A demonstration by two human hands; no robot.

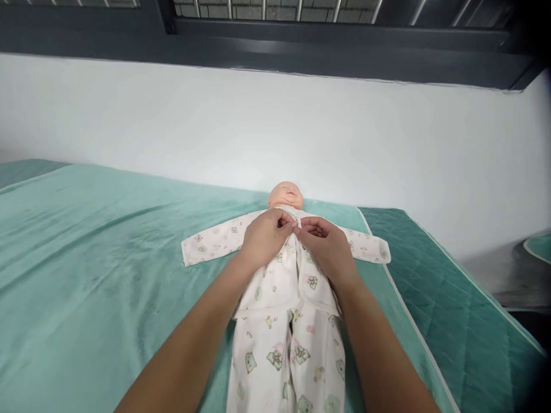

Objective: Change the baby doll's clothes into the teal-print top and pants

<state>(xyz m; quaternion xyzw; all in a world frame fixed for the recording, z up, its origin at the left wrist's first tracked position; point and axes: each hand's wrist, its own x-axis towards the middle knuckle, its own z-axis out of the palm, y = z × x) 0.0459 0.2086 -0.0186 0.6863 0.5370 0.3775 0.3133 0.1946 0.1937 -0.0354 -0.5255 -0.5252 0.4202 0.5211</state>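
Below the hands, a smooth pale green sheet (107,275) covers most of the surface, with soft wrinkles running across it on the left. Along the right side, its white edging borders a darker green quilted mat (426,275), which has a light trim of its own. A plain white wall (258,126) rises directly behind, and above it runs a dark frame (327,51) with metal bars (264,10) at the top of the view.

The doll (286,195) lies on the sheet, its head near the wall and only that head bare. White printed clothes enclose the rest: a jacket (267,292) with both sleeves spread out sideways, and matching trousers (275,358) reaching down out of view. The jacket's hem lies over the trousers' top, and its front edges part slightly below the chest.

Just under the doll's chin, the left hand (267,232) pinches the jacket's front between thumb and forefinger. The right hand (328,244) meets it there, fingers curled and closed on the same cloth; the exact fastening is hidden by the fingertips.
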